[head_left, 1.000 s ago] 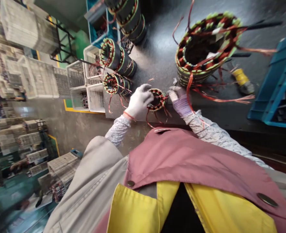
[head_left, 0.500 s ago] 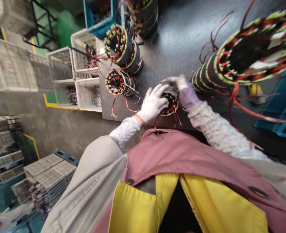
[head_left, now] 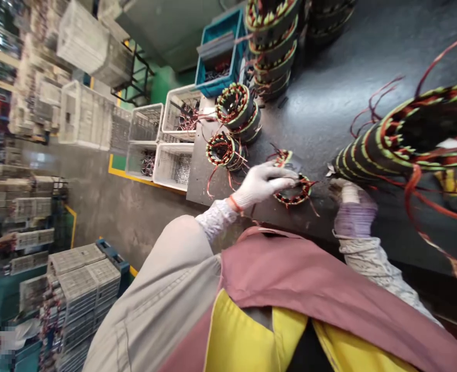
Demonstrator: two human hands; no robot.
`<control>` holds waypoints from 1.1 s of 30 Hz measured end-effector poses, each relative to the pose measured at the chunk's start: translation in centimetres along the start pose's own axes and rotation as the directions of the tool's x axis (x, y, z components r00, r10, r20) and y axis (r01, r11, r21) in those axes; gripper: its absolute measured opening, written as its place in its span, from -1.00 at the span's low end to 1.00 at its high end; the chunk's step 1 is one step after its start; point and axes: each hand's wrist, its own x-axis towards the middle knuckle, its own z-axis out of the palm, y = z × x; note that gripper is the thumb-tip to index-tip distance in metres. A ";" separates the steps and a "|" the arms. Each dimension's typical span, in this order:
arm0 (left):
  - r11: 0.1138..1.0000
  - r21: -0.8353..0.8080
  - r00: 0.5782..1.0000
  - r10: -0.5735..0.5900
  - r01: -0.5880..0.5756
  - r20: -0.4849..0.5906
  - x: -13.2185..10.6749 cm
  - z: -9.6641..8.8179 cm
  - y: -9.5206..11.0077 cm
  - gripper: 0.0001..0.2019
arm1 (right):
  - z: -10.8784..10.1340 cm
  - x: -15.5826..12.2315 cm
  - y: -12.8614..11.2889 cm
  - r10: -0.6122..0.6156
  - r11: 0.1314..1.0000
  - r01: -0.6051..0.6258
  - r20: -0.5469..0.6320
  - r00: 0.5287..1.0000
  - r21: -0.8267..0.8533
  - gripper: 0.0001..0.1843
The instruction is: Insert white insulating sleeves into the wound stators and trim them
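The left hand (head_left: 265, 183), in a white glove with an orange band at the wrist, lies with its grip spread flat across a small wound stator (head_left: 293, 194) on the dark surface (head_left: 329, 93); whether it is clamping the ring is hard to tell. The right hand (head_left: 352, 204), wrapped in purple, curls narrowly beside a large wound stator (head_left: 400, 139), and what it pinches is hidden. Farther left sit paired stators (head_left: 232, 121) near white crates (head_left: 174, 165). Every visible coil looks wound, yet the red lead wires (head_left: 414, 191) stray loose, apparently not yet gathered or tied.
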 end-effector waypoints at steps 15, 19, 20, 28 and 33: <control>0.595 0.663 0.865 -0.470 0.455 -0.172 -1.3 -9.0 -9.1 -0.66 | 1.1 1.0 -0.3 -0.159 0.837 0.271 0.263 0.952 -0.476 -0.59; 0.619 0.568 0.832 -0.490 0.543 -0.261 -1.6 -8.8 -8.2 -0.68 | 2.7 2.0 -0.4 -0.164 0.516 0.591 0.606 0.778 -0.620 -0.59; 0.635 0.549 0.837 -0.461 0.544 -0.296 -2.1 -8.7 -7.6 -0.71 | 3.3 2.2 -0.5 -0.157 0.433 0.670 0.681 0.715 -0.603 -0.60; 0.933 0.329 0.986 -0.163 0.148 0.019 -4.4 1.2 -1.9 -0.72 | 6.5 4.4 -1.3 0.127 0.435 0.609 0.715 0.688 -0.663 -0.69; 0.850 0.480 0.907 -0.359 0.219 0.221 -0.3 6.4 -2.7 -0.52 | 6.8 4.0 -1.9 0.064 0.374 0.701 0.771 0.634 -0.607 -0.64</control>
